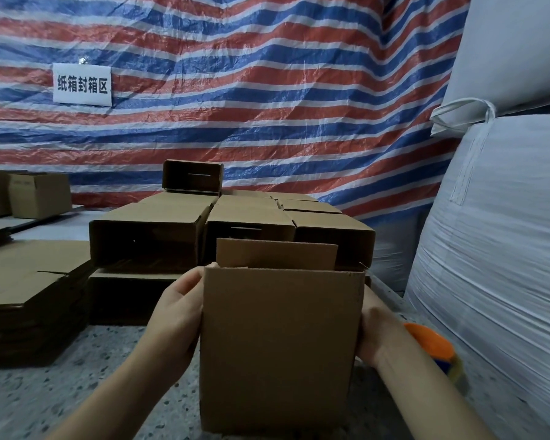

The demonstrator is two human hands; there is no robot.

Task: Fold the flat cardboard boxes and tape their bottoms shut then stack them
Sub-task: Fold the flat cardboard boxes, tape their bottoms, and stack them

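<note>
A brown cardboard box [280, 347] is held upright in front of me, one flap standing up at its far top edge. My left hand [175, 315] grips its left side, fingers curled round the upper left corner. My right hand [375, 331] holds the right side, its fingers hidden behind the box. Beyond it lies a stack of folded boxes [178, 236] on their sides, open ends facing me, with one smaller box [191, 177] on top at the back. A pile of flat cardboard boxes [32, 287] lies at the left.
An orange tape dispenser [432, 347] sits on the speckled floor behind my right wrist. Large white bulk bags [502, 249] fill the right side. A striped tarp [235, 90] with a white sign hangs behind. More folded boxes [29, 193] stand at the far left.
</note>
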